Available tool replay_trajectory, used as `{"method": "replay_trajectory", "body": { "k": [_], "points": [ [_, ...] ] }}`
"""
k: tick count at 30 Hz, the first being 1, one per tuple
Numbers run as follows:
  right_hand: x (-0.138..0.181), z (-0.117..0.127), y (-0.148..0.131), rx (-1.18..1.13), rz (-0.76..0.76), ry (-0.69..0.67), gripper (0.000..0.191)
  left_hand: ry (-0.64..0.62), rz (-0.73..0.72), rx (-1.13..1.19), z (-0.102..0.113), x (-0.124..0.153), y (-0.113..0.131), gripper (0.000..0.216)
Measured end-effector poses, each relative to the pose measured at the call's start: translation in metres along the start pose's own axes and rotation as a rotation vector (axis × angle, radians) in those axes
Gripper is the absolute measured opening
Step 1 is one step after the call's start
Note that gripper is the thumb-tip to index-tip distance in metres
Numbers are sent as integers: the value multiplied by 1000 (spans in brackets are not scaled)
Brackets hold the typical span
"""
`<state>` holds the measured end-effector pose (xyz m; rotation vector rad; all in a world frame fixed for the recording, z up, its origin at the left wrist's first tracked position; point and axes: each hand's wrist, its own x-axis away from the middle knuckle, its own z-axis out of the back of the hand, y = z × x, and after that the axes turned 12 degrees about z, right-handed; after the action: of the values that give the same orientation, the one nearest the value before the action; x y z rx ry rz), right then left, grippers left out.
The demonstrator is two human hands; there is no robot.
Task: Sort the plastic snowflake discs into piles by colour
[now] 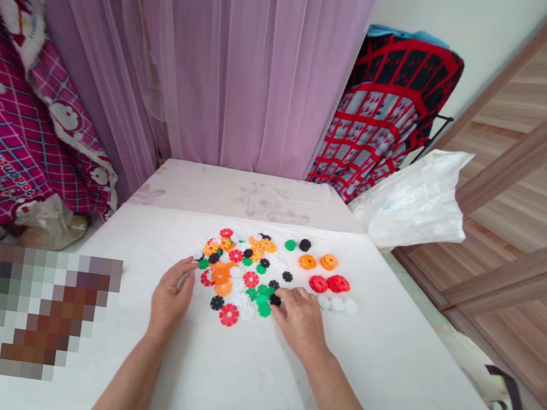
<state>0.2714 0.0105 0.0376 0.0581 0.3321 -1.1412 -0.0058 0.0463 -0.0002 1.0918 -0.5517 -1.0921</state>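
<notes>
A loose pile of plastic snowflake discs in red, orange, green, black and white lies on the white tabletop [226, 373]. My left hand [172, 299] rests at the pile's left edge, its thumb and forefinger apart and nothing visible between them. Over at the pile's right side, my right hand [302, 316] pinches a black snowflake disc [275, 299]. Green discs [264, 309] lie beside those fingertips. A red disc [229, 315] sits at the near edge of the pile, with a black one next to it.
Right of the pile are small same-colour groups: green [290, 245], black [305, 244], orange [307, 262], red [338, 283] and white [338, 304]. A white plastic bag [415, 200] stands at the table's far right. Purple curtains [262, 62] hang behind. A blurred patch covers the left.
</notes>
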Motion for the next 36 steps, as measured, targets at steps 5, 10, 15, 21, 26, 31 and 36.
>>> {"method": "replay_trajectory", "body": {
  "k": [5,10,15,21,26,31,36],
  "points": [
    [-2,-6,1,-81,-53,33,20,0,9,8,1,0,0,29],
    [-22,17,38,-137,-187,161,27,1,16,11,0,1,-1,29],
    [-72,41,98,-51,-347,103,33,4,26,7,0,1,-1,30],
    [-103,29,129,23,-364,-4,32,-4,28,13,2,1,0,31],
    [-108,22,130,51,-337,-40,33,-5,37,4,2,2,1,31],
    [-107,24,133,64,-316,-73,34,-6,37,16,2,2,0,31],
    [-97,34,128,114,-231,-72,28,-5,36,17,1,2,0,31]
  ]
}}
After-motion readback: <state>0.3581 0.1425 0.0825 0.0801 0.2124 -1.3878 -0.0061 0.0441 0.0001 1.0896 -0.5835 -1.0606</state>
